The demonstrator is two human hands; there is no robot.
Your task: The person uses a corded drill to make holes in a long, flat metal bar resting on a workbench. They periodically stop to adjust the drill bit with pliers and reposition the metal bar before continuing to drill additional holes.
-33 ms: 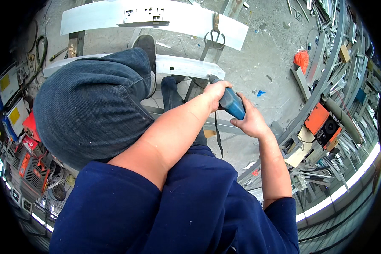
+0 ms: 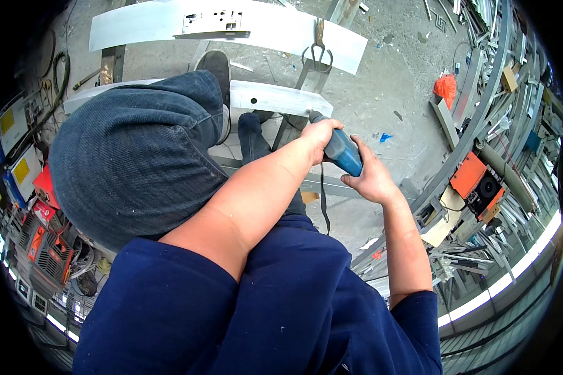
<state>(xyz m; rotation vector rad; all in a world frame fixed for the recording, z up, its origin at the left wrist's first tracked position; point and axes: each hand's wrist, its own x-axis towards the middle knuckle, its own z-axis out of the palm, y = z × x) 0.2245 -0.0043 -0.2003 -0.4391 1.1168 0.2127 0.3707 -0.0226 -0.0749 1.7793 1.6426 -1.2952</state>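
My left hand (image 2: 321,139) is wrapped round the front of a blue handheld power tool (image 2: 346,154) with a dark, narrow nose. Behind it, my right hand (image 2: 372,175) grips the tool's rear body, thumb on the near side. The nose meets the right end of a long pale metal bar (image 2: 278,97), which has one dark round hole; the exact contact is too small to make out. My shoe (image 2: 216,72) rests on that bar, my knee bent over its left part. From beneath the tool hangs a black cord (image 2: 324,203).
Beyond lies a wide pale metal sheet (image 2: 144,26), bearing a slotted lock plate (image 2: 213,24) and scissors (image 2: 319,50). Metal supports (image 2: 309,78) run under both pieces. An orange bag (image 2: 445,89), an orange machine (image 2: 475,181) and heaped metal profiles are at right; red equipment (image 2: 47,187) stands left.
The black cord has shifted very slightly to the right. Both hands, the tool and the bar look the same.
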